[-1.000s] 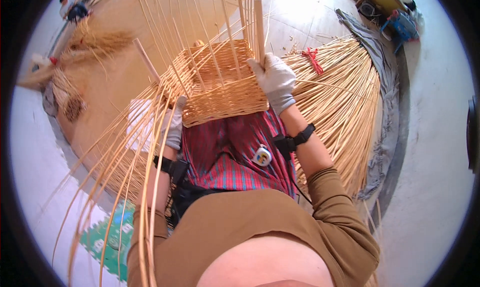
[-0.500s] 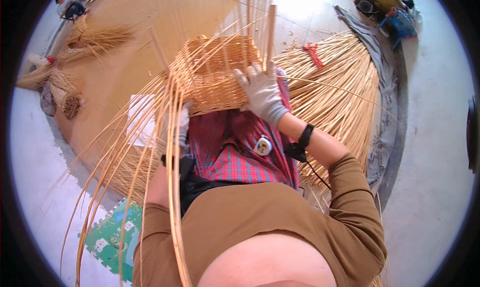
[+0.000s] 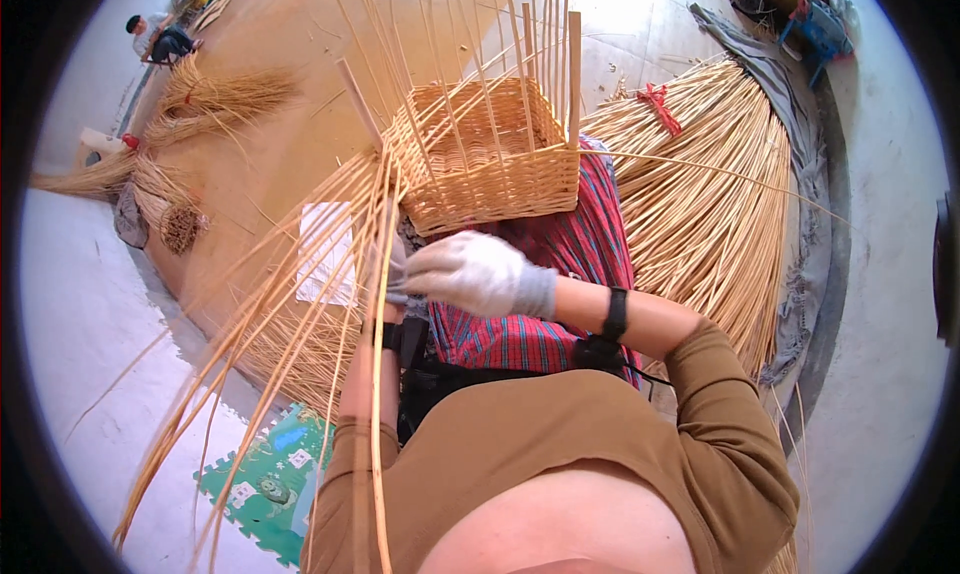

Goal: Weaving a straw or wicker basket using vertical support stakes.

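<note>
A rectangular wicker basket [image 3: 490, 189] sits tilted over my lap, its inside facing up and away. Upright rods and wooden sticks [image 3: 573, 74] rise from its sides. From its left corner a loose bunch of long wicker rods [image 3: 300, 234] fans down toward me. My right hand [image 3: 475, 274], in a white glove with a grey cuff, is below the basket's near side, fingertips reaching the rods beside my left hand; motion smears its fingers. My left hand [image 3: 392, 264], also gloved, is mostly hidden behind the rods and my right hand, so its grip does not show.
A large spread bundle of rods [image 3: 700, 194] with a red tie lies on the right. More bundles [image 3: 180, 204] lie at the left. A green foam mat [image 3: 265, 489] is at lower left. A person [image 3: 160, 39] sits far left; a blue stool [image 3: 822, 34] stands far right.
My right hand has left the basket's right side and swung left and toward me, to the rods by my left hand. The basket has shifted right in view.
</note>
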Tool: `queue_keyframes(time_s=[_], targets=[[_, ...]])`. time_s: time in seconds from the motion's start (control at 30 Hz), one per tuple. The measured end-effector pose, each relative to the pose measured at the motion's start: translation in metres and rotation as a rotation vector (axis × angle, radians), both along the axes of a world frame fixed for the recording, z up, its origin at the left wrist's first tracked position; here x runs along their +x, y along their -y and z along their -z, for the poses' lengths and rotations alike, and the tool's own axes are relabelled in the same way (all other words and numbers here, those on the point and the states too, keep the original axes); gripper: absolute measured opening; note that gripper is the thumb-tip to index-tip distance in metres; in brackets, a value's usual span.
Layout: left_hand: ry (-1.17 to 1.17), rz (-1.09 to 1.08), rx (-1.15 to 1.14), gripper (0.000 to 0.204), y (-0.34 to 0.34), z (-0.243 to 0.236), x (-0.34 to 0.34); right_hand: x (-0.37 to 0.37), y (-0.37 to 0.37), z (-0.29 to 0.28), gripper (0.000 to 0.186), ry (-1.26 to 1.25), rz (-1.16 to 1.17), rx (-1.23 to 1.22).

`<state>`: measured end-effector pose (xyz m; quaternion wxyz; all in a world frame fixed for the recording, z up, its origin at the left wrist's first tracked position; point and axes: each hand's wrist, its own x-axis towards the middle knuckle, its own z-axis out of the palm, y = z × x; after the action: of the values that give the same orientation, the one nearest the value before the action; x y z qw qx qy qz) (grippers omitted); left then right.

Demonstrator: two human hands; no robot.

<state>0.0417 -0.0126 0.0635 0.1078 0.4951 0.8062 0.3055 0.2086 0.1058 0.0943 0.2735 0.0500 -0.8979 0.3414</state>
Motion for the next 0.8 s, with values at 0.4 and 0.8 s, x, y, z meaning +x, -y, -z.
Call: queue_keyframes(time_s=[0.4, 0.8], targets=[[0.234, 0.256, 0.209, 0.052, -0.016, -0.082, 0.014, -0.010, 0.012, -0.019, 0.039, 0.086, -0.203, 0.265], [0.719, -0.011, 0.482, 0.045, -0.033, 0.020, 0.030, 0.004, -0.088, 0.046, 0.010, -0.500, 0.756, -1.146]])
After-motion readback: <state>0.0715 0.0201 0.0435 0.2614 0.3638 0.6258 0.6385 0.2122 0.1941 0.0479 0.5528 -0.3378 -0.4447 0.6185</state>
